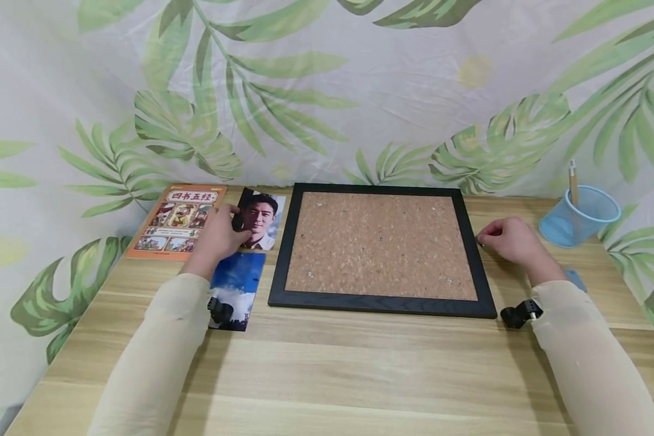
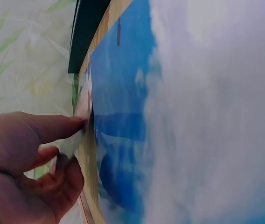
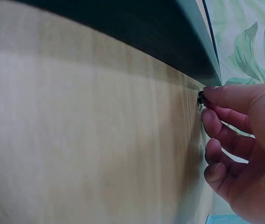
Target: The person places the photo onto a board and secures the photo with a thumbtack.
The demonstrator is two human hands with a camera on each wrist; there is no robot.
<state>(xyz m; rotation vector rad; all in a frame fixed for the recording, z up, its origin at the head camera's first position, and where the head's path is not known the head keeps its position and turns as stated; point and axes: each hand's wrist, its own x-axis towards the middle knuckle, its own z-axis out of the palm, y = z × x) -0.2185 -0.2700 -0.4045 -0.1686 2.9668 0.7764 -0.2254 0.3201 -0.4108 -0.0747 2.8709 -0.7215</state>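
Observation:
My left hand (image 1: 220,233) grips the left edge of a portrait photo (image 1: 264,221) between thumb and fingers. In the left wrist view, the photo is seen nearly edge-on at the fingertips. Just in front of it lies a sky photo (image 1: 238,284), flat on the table. My right hand (image 1: 509,239) is beside the right edge of a black-framed cork board (image 1: 381,245). Thumb and index finger pinch a small dark thing (image 3: 200,98), too small to make out its kind; the other fingers curl loosely. Several small shiny bits dot the cork.
An orange book (image 1: 163,212) lies left of the photos. At the back right stands a light blue mesh pen cup (image 1: 558,221) with a pencil (image 1: 573,181) in it. A small blue item (image 1: 576,279) shows partly behind my right wrist. A leaf-print cloth (image 1: 305,91) hangs behind the table.

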